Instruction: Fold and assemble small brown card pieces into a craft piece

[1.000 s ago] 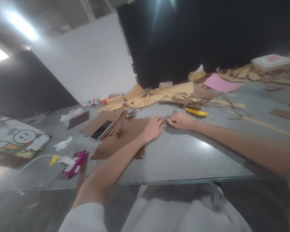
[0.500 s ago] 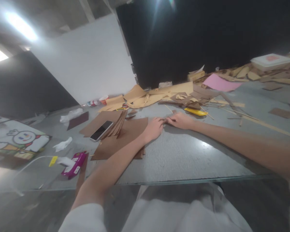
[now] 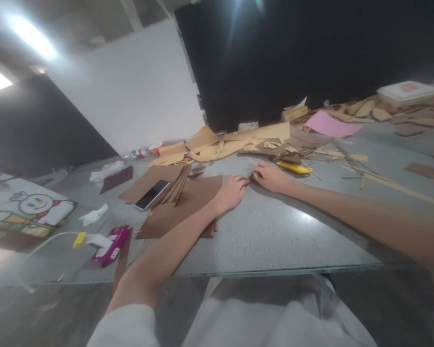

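My left hand (image 3: pixel 232 193) is closed just right of the brown sheets (image 3: pixel 188 205), its fingertips on something small and dark that I cannot make out. Close against it, my right hand (image 3: pixel 269 176) is curled with thumb and fingers pinched together at the same spot; what lies between them is too small to name. Behind my right hand is a yellow cutter (image 3: pixel 294 167). A phone (image 3: pixel 152 194) rests on the brown sheets, beside a fanned stack of brown pieces (image 3: pixel 177 185).
Tan and brown scraps (image 3: pixel 217 149) run along the table's back. A pink sheet (image 3: pixel 332 124) and a white lidded box (image 3: pixel 409 93) stand back right. At left are a purple wipes pack (image 3: pixel 110 246), crumpled tissue (image 3: pixel 94 215) and a white cable (image 3: pixel 50 237). The table's glass edge (image 3: pixel 267 273) is in front.
My right hand has lifted slightly and its fingers have curled more, with the knuckles higher. My left hand has hardly moved.
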### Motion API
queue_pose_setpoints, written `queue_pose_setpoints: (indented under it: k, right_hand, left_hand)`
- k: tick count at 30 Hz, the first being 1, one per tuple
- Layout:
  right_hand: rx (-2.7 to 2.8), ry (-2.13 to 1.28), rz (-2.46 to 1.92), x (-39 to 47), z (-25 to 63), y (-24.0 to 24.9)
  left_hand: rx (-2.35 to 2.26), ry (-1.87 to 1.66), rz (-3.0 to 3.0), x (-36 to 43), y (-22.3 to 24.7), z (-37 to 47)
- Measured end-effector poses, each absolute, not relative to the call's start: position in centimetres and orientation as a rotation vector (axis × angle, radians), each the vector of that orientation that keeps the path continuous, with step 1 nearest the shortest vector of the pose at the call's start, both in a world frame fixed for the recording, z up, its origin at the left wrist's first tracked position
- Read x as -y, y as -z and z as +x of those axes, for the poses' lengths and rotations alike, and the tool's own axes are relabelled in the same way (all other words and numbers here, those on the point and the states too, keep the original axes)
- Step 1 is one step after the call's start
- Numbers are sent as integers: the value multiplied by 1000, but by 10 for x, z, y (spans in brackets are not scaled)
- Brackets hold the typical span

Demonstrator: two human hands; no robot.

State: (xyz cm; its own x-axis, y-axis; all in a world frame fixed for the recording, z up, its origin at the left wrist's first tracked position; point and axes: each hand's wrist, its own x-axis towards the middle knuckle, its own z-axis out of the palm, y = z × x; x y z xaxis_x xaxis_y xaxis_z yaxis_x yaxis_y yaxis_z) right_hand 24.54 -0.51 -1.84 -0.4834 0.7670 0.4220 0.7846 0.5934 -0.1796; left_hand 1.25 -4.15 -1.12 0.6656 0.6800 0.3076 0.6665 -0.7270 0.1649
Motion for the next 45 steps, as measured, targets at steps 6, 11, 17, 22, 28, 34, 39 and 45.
queue_pose_setpoints:
  k: [6,11,17,22,28,34,39,45]
  right_hand:
    - [2323,10,-1231,0,247,24]
    - [2336,46,-1144,-5,247,30]
    - [2297,247,-1238,4,246,27]
    - [2360,312,-1233,15,242,21]
    - [2368,307,-1267,14,242,24]
    - [2397,195,-1232,11,242,23]
    - [2424,113,-1117,11,242,20]
    - [2407,123,-1057,12,242,18]
  left_hand:
    - [-1135,-561,2842,41,12,13]
    - [-1150,-559,2844,41,12,13]
    - [-1162,-528,2889,41,11,13]
    - [-1155,-443,2973,42,10,14]
    - [-1173,-415,2997,43,9,15]
    - [-1181,-394,2994,45,7,15]
    - [-1187,-413,2977,44,8,14]
    - [-1214,-398,2949,46,6,16]
